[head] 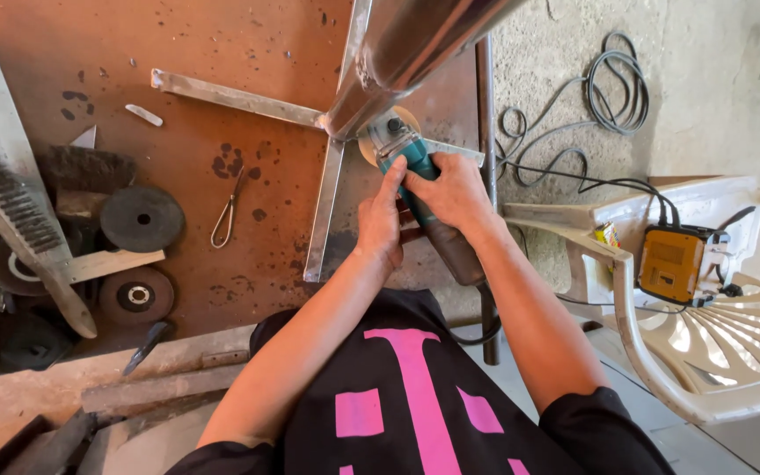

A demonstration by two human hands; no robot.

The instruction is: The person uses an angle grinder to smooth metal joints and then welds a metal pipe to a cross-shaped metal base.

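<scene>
Head view, looking down at a rusty brown steel worktable [222, 53]. Both hands are together on 1 teal-bodied angle grinder [415, 171]: the right hand [452, 192] is wrapped over the top of the body, the left hand [382, 220] clamped along its left side, thumb pointing toward the head. The grinder disc [378, 141] sits at the junction where flat steel bars [230, 95] form a cross and meet a shiny metal tube [406, 53] that rises toward the camera; whether the disc touches metal cannot be told. Judgement on handling: the grinder looks dense and rigid, front-heavy at the gear head, with a smooth plastic shell that could slip in a bare palm; a 2-handed hold on the body behind the head, fingers well back from the disc, suits it. The welded frame looks stiff and heavy, with sharp edges. Its cord [591, 88] runs off right in loops on the concrete floor. A yellow box-shaped unit [672, 262] rests on a white plastic chair [705, 352]. At left lie a wire brush [10, 207], 2 dark abrasive discs [141, 218] and a small pair of pliers [230, 211].
</scene>
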